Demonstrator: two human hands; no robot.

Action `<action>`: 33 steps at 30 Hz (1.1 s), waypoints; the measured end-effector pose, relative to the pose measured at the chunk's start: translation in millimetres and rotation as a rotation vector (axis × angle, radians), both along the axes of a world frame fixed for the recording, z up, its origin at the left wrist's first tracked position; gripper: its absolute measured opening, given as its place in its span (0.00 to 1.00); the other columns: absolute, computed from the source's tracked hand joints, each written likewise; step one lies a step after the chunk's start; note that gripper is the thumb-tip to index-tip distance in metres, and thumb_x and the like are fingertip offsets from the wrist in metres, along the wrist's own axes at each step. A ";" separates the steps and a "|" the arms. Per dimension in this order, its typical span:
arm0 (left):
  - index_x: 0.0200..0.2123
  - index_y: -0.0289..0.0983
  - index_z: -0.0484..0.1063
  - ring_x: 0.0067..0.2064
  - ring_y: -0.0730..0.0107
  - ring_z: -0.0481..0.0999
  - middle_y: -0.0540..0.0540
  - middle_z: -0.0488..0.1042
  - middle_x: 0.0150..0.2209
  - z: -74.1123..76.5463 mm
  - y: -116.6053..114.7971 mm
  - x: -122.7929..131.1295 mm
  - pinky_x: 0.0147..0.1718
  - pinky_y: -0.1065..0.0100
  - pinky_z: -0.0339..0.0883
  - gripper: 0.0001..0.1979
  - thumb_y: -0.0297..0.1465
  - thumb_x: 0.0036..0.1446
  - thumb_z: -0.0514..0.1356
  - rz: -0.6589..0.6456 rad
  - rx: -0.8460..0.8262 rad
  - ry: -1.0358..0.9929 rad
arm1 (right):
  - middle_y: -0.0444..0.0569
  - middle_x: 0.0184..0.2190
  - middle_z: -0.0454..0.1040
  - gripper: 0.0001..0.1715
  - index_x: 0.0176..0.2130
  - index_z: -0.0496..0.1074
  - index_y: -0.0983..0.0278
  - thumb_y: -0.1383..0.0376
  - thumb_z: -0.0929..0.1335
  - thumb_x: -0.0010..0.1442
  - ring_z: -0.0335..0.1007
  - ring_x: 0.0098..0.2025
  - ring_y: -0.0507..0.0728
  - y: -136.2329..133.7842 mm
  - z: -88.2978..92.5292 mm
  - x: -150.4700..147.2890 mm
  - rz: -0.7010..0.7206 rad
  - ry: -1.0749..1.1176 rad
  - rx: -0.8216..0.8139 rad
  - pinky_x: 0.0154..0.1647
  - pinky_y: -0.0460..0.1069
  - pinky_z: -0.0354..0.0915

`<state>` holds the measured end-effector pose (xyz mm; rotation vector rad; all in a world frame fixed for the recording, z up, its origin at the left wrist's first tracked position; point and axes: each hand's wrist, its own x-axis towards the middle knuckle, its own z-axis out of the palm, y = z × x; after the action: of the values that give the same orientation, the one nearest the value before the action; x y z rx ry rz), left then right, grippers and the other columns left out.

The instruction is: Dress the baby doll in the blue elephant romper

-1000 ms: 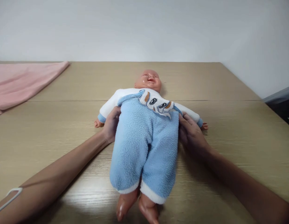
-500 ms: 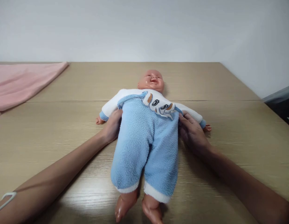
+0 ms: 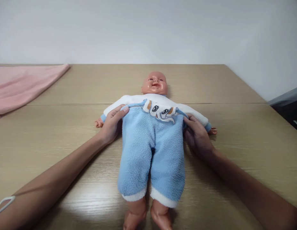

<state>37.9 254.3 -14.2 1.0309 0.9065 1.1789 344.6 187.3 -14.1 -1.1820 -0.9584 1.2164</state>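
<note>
A baby doll (image 3: pixel 155 83) lies face up on the wooden table (image 3: pixel 67 140), head away from me. It wears a fleece one-piece with blue legs (image 3: pixel 152 153), white sleeves and an embroidered animal face on the chest. My left hand (image 3: pixel 111 124) is closed on the fabric at the doll's left side under the arm, thumb on top. My right hand (image 3: pixel 196 135) grips the outfit's other side by the sleeve, fingers curled in. The doll's bare feet stick out at the bottom edge.
A pink cloth (image 3: pixel 21 86) lies spread at the table's far left corner. A white wall runs behind the table. A dark object (image 3: pixel 291 110) stands beyond the table's right edge. A white band shows on my left forearm.
The doll has been straightened so its body lies square to me. My left thumb has come up onto the top of the blue fabric. The right hand has barely moved.
</note>
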 end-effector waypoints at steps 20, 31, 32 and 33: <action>0.39 0.40 0.75 0.36 0.67 0.62 0.52 0.69 0.34 1.9 -6.5 9.3 0.37 0.68 0.57 0.20 0.50 0.71 0.70 0.087 0.220 0.278 | 0.42 0.38 0.83 0.13 0.41 0.81 0.55 0.50 0.79 0.65 0.76 0.42 0.57 52.1 38.5 -10.4 0.144 -0.262 0.153 0.49 0.50 0.72; 0.41 0.42 0.74 0.37 0.65 0.64 0.52 0.69 0.35 -1.9 -9.8 9.9 0.40 0.66 0.60 0.20 0.52 0.72 0.69 0.224 0.323 0.291 | 0.44 0.36 0.81 0.13 0.35 0.82 0.55 0.53 0.72 0.69 0.73 0.43 0.60 55.1 33.4 1.2 0.206 -0.431 0.168 0.53 0.53 0.67; 0.41 0.42 0.74 0.38 0.65 0.65 0.52 0.70 0.36 -2.8 -9.4 9.9 0.41 0.67 0.60 0.20 0.51 0.72 0.69 0.240 0.325 0.281 | 0.44 0.34 0.79 0.13 0.34 0.81 0.55 0.53 0.72 0.68 0.72 0.41 0.59 54.8 33.4 1.6 0.196 -0.425 0.162 0.51 0.52 0.67; 0.42 0.42 0.74 0.40 0.65 0.66 0.51 0.71 0.37 -4.1 -8.4 9.7 0.43 0.67 0.61 0.19 0.51 0.72 0.70 0.260 0.332 0.274 | 0.43 0.33 0.77 0.13 0.34 0.79 0.56 0.53 0.72 0.68 0.70 0.39 0.58 54.6 33.0 1.7 0.176 -0.412 0.159 0.49 0.52 0.66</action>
<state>47.6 245.9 -18.3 1.3979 1.1066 1.4628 346.3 241.9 18.9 -1.2650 -1.4647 1.0264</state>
